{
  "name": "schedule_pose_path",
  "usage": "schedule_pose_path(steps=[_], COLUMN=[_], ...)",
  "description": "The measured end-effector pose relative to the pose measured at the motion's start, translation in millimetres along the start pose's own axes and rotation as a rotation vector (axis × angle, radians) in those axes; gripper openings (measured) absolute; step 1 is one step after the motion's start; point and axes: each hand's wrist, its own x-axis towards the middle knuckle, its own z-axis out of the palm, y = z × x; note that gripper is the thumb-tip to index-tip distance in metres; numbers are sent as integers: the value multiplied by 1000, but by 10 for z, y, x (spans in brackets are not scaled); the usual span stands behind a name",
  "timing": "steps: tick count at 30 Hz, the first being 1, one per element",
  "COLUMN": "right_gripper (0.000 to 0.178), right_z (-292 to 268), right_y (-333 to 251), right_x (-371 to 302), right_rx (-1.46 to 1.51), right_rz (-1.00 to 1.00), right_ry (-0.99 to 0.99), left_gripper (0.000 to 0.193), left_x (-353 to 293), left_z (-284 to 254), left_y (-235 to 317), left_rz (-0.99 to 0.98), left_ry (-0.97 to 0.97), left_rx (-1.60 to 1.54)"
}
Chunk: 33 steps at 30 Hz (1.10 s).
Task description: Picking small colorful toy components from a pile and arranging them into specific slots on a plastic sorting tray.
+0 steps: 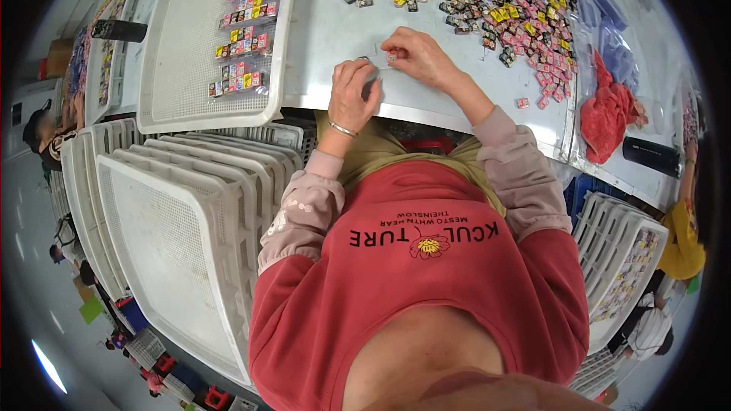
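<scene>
Over the white table, my two hands are close together near the front edge. My right hand pinches a small pink printed square piece between thumb and fingertips. My left hand, a bracelet at its wrist, is curled closed, with a small dark piece at its fingertips. Something thin and clear, perhaps plastic, lies between the hands; its shape is hard to make out. Beyond them spreads a large heap of small pink, yellow and black pieces.
At left, a white perforated tray holds rows of pieces in clear packaging. Stacked white trays stand below it. On the right lie a red cloth, blue plastic and a black cylinder. Other people work at both sides.
</scene>
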Motion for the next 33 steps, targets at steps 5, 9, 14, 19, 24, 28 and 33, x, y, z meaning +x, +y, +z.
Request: schedule_pose_path(steps=[5, 9, 14, 19, 24, 28, 33], right_gripper=[17, 15, 20, 14, 15, 25, 26], right_z=[298, 296, 450, 214, -258, -219, -251], right_y=[-92, -119, -78, -168, 541, 500, 409], right_x=[93, 59, -76, 76, 591, 729, 696], right_rx=[-135, -90, -122, 321, -207, -587, -643], right_rz=[-138, -171, -113, 241, -14, 90, 7], right_ry=[11, 30, 100, 65, 321, 150, 240], left_gripper=[28, 29, 29, 29, 32, 38, 46], left_x=[-11, -22, -23, -15, 9, -7, 61], left_z=[4, 19, 6, 5, 28, 4, -56], left_y=[24, -19, -16, -6, 6, 50, 149], left_rz=[-63, -71, -43, -11, -9, -80, -34], left_ry=[70, 57, 45, 56, 27, 52, -11], left_rx=[1, -16, 33, 48, 55, -5, 81])
